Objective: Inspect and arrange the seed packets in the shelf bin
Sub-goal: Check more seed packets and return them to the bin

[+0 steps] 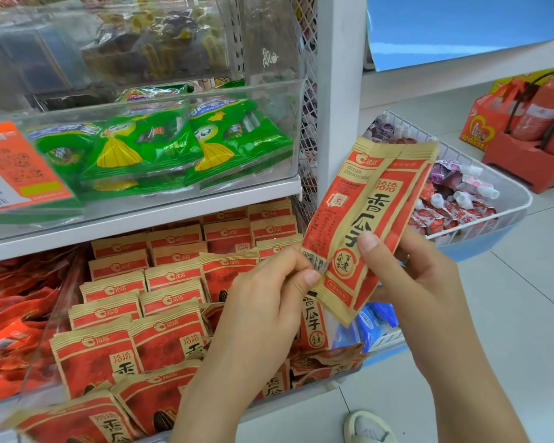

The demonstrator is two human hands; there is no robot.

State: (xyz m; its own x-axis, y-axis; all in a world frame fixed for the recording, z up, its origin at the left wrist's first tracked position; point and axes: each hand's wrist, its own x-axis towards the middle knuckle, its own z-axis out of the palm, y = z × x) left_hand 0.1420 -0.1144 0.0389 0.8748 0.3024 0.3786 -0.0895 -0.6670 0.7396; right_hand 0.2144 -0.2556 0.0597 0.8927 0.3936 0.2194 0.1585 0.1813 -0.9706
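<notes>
I hold one red-and-tan seed packet [362, 219] up in front of the shelf post, its back seam and barcode toward me. My left hand [263, 302] pinches its lower left edge by the barcode. My right hand [410, 270] grips its lower right side, thumb pressed on the printed face. Below and to the left, the clear shelf bin [45, 340] holds several rows of the same red-and-tan seed packets [170, 298], standing on edge; a few near my left wrist lie tilted.
The shelf above carries a clear bin of green snack packets [160, 145] with an orange label [16, 167]. Red foil bags [10, 314] fill the bin at left. A white wire basket [493, 190] of small pouches juts out at right. Fire extinguishers [544, 110] stand on the floor.
</notes>
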